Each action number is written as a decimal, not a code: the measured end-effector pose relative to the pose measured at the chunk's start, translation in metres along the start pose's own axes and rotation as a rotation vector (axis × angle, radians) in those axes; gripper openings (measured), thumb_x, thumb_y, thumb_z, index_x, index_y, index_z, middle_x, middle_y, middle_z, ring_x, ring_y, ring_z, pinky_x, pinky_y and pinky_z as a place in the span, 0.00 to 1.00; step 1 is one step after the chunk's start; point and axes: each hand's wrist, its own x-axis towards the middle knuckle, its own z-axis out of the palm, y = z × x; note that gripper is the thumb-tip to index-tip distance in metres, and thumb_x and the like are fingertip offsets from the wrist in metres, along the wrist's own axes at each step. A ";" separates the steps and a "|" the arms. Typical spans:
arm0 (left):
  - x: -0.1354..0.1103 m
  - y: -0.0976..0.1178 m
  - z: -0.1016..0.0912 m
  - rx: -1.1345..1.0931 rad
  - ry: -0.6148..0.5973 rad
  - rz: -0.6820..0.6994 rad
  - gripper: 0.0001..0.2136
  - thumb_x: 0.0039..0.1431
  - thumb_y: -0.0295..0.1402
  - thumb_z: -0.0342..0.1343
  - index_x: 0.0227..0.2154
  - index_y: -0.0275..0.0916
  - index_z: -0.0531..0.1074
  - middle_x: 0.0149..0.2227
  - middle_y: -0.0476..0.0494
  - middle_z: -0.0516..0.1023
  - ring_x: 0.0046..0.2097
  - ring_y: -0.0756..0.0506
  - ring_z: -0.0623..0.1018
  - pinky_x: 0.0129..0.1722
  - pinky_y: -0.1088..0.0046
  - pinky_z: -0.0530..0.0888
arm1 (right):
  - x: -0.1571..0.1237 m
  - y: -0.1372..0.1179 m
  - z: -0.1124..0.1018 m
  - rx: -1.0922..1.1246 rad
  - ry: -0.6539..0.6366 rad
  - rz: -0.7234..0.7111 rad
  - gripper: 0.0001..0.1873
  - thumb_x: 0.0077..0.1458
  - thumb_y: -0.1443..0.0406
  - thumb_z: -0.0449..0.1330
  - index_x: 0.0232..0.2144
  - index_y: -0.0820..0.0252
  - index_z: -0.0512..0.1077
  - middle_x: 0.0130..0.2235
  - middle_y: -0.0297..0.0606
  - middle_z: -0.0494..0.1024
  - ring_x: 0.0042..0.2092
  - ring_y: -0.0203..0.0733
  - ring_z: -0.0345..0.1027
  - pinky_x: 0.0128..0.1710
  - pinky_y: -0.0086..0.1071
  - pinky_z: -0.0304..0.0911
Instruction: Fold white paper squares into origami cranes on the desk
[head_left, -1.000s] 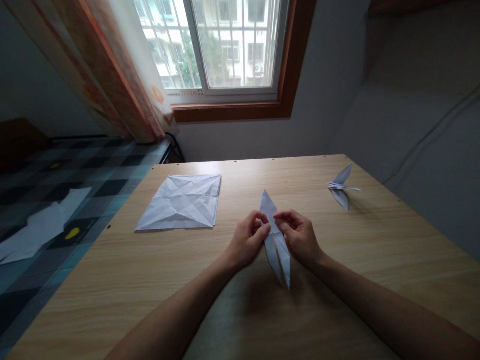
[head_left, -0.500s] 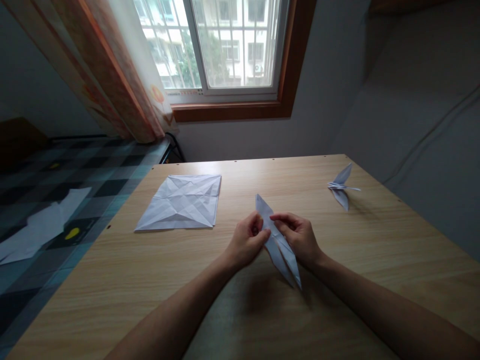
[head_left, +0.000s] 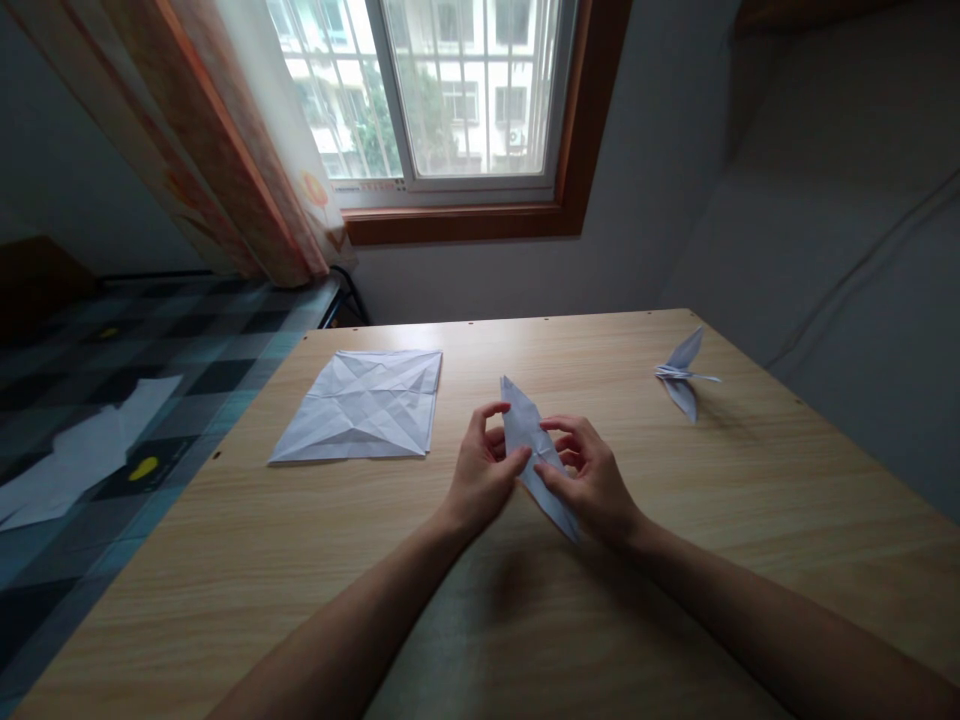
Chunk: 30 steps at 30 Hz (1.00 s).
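Your left hand (head_left: 482,475) and right hand (head_left: 596,482) pinch the paper (head_left: 522,428), now showing one lower tip (head_left: 571,531), not two: probably mid-fold

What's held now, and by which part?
Folded paper, by its two long sides around mid-length: left hand on the left, right hand on the right.

Folded white paper (head_left: 527,433), pointed, slanted, between left hand (head_left: 484,474) and right hand (head_left: 598,484).
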 end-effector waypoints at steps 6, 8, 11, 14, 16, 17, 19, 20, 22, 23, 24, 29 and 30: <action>-0.002 0.000 0.001 -0.002 -0.021 -0.008 0.32 0.46 0.32 0.67 0.52 0.41 0.58 0.33 0.48 0.79 0.29 0.49 0.77 0.30 0.76 0.71 | 0.000 0.006 -0.001 0.124 0.039 0.173 0.13 0.55 0.62 0.61 0.44 0.55 0.71 0.27 0.31 0.72 0.25 0.36 0.65 0.21 0.27 0.59; -0.003 0.000 0.002 -0.009 -0.039 -0.018 0.33 0.46 0.32 0.67 0.53 0.41 0.58 0.33 0.48 0.79 0.30 0.49 0.77 0.31 0.75 0.71 | 0.003 0.011 -0.003 0.260 0.046 0.217 0.15 0.53 0.61 0.63 0.44 0.55 0.70 0.32 0.33 0.75 0.28 0.37 0.69 0.24 0.28 0.62; -0.003 0.000 0.001 -0.019 -0.056 -0.018 0.37 0.46 0.32 0.68 0.57 0.41 0.55 0.31 0.49 0.79 0.29 0.50 0.77 0.31 0.75 0.70 | 0.010 0.016 -0.006 0.433 0.028 0.266 0.21 0.47 0.62 0.67 0.46 0.55 0.71 0.36 0.35 0.77 0.34 0.39 0.72 0.31 0.30 0.67; -0.002 -0.001 -0.001 -0.026 -0.043 -0.015 0.41 0.44 0.31 0.69 0.59 0.42 0.52 0.27 0.53 0.76 0.26 0.51 0.75 0.29 0.77 0.68 | 0.013 0.012 -0.009 0.537 -0.070 0.315 0.23 0.43 0.63 0.69 0.45 0.57 0.73 0.35 0.36 0.79 0.36 0.41 0.73 0.35 0.33 0.68; -0.002 -0.002 -0.002 -0.040 -0.054 -0.033 0.39 0.43 0.32 0.70 0.56 0.41 0.56 0.26 0.54 0.76 0.26 0.51 0.75 0.28 0.77 0.68 | 0.014 0.008 -0.010 0.575 -0.125 0.339 0.20 0.42 0.63 0.70 0.40 0.58 0.75 0.36 0.37 0.80 0.36 0.42 0.74 0.37 0.34 0.69; -0.002 -0.002 -0.003 -0.051 -0.070 -0.047 0.37 0.42 0.32 0.70 0.54 0.41 0.58 0.26 0.53 0.76 0.27 0.50 0.75 0.28 0.77 0.68 | 0.013 0.006 -0.010 0.581 -0.144 0.347 0.18 0.41 0.63 0.70 0.38 0.58 0.75 0.35 0.36 0.80 0.35 0.42 0.73 0.36 0.34 0.68; -0.003 -0.002 -0.003 -0.079 -0.119 -0.070 0.32 0.41 0.33 0.70 0.49 0.40 0.61 0.29 0.50 0.77 0.29 0.49 0.76 0.29 0.76 0.69 | 0.012 0.004 -0.010 0.578 -0.165 0.356 0.15 0.41 0.63 0.69 0.35 0.58 0.75 0.33 0.35 0.80 0.33 0.41 0.73 0.34 0.33 0.68; -0.003 -0.002 -0.003 -0.092 -0.147 -0.074 0.29 0.41 0.34 0.70 0.46 0.40 0.63 0.31 0.49 0.78 0.30 0.48 0.77 0.30 0.75 0.70 | 0.012 0.004 -0.010 0.570 -0.168 0.357 0.14 0.42 0.62 0.69 0.34 0.58 0.75 0.33 0.35 0.80 0.33 0.41 0.72 0.34 0.33 0.67; -0.003 -0.001 -0.003 -0.093 -0.203 -0.073 0.24 0.42 0.35 0.70 0.40 0.38 0.66 0.32 0.47 0.78 0.32 0.48 0.77 0.32 0.74 0.71 | 0.011 0.006 -0.009 0.552 -0.169 0.353 0.14 0.42 0.61 0.68 0.34 0.58 0.74 0.33 0.35 0.79 0.33 0.41 0.72 0.33 0.33 0.67; -0.003 -0.001 -0.004 -0.081 -0.230 -0.071 0.21 0.42 0.35 0.70 0.37 0.37 0.67 0.33 0.46 0.77 0.33 0.48 0.76 0.33 0.74 0.71 | 0.011 0.007 -0.009 0.544 -0.168 0.351 0.14 0.43 0.61 0.68 0.34 0.58 0.74 0.33 0.35 0.79 0.33 0.41 0.72 0.33 0.33 0.67; -0.003 -0.001 -0.004 -0.064 -0.256 -0.068 0.20 0.42 0.35 0.70 0.36 0.36 0.69 0.33 0.46 0.77 0.33 0.48 0.76 0.34 0.74 0.71 | 0.011 0.008 -0.009 0.538 -0.168 0.348 0.13 0.44 0.61 0.67 0.34 0.58 0.73 0.33 0.35 0.79 0.32 0.41 0.71 0.33 0.33 0.67; -0.001 -0.003 -0.010 0.080 -0.330 -0.052 0.19 0.45 0.38 0.67 0.39 0.34 0.73 0.34 0.44 0.76 0.36 0.46 0.75 0.34 0.72 0.70 | 0.010 0.007 -0.008 0.520 -0.178 0.362 0.12 0.45 0.60 0.66 0.33 0.57 0.72 0.30 0.33 0.77 0.30 0.40 0.70 0.31 0.32 0.65; 0.000 -0.003 -0.010 0.111 -0.325 -0.048 0.18 0.46 0.38 0.67 0.38 0.35 0.73 0.34 0.44 0.76 0.35 0.46 0.75 0.34 0.72 0.70 | 0.011 0.006 -0.008 0.521 -0.171 0.366 0.13 0.45 0.59 0.66 0.33 0.57 0.71 0.30 0.33 0.77 0.30 0.40 0.70 0.31 0.32 0.65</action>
